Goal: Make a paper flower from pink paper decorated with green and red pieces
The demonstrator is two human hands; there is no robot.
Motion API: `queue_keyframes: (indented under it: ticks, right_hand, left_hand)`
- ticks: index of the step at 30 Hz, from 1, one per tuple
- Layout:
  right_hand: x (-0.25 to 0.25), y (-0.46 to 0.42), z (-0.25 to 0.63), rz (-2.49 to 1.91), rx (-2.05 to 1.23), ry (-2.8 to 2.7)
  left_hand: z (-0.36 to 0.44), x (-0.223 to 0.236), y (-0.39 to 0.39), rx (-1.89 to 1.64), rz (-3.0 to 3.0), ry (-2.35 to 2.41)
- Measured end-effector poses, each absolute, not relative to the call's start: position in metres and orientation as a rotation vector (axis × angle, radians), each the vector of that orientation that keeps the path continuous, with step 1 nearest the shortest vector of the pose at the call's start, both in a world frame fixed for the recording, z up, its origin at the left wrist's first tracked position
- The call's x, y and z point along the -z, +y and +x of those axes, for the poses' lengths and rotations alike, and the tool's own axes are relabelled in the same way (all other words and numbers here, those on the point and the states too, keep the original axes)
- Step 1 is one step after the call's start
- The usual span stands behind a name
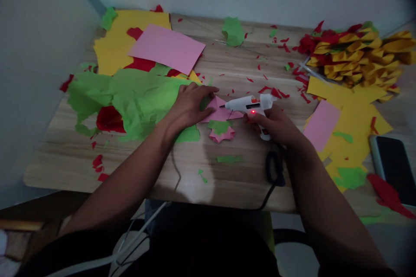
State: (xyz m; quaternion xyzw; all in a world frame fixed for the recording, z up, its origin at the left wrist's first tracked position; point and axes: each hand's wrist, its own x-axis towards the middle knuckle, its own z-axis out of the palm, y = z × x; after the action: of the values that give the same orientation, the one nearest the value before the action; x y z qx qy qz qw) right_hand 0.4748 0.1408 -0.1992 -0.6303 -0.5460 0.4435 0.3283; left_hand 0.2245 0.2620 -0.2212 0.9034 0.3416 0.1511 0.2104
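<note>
In my right hand (271,122) is a white glue gun (245,104) with its red light lit. Its dark nozzle points left, right over a folded pink paper (220,103). My left hand (191,103) grips the left part of that paper near the tabletop, thumb and index finger on either side. Just below lies a small pink paper piece (222,135) with a green paper strip (219,126) across it. Dark-handled scissors (274,168) rest below my right hand, their blades hidden.
Crumpled green crepe paper (130,95) spreads beside my left forearm. Yellow sheets (112,52) and a pink sheet (167,47) lie at back left. Folded yellow pieces (360,58) heap at back right, above more yellow sheets (354,117). A phone (394,166) lies at the right edge.
</note>
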Motion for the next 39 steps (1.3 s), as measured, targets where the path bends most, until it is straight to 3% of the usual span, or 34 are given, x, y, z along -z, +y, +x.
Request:
queue_keyframes:
  ticks: [15, 24, 39]
  right_hand:
    - [0.182, 0.131, 0.494, -1.601, -1.472, -1.442]
    - [0.186, 0.134, 0.493, -1.636, -1.502, -1.457]
    - [0.175, 0.133, 0.486, -1.736, -1.533, -1.688]
  left_hand:
    - [0.225, 0.215, 0.26, -0.536, 2.518, 0.863]
    - [0.228, 0.208, 0.26, -0.395, 2.514, 0.587]
    - [0.223, 0.216, 0.265, -0.333, 2.497, 0.545]
